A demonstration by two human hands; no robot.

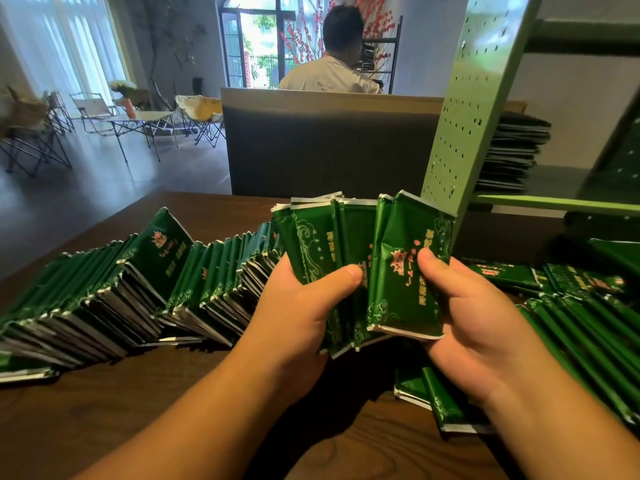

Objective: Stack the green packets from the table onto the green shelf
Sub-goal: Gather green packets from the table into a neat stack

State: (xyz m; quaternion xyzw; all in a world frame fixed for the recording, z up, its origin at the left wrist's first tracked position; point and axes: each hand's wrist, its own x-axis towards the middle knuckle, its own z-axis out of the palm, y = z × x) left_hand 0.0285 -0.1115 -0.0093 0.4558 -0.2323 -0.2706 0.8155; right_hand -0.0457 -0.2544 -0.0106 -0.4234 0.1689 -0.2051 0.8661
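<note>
Green packets (349,258) — fanned bunch, long axes upright; we pinch it w/ left hand (304,306) & right hand (464,306) — green shelf (540,202) up-right, right hand nearer.

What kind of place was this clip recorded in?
Probably a tea shop or café-style retail space, though that is a guess. Rows of green packets lie across a wooden table beside a green shelf already holding a stack, and folding chairs sit by tall windows behind.
</note>
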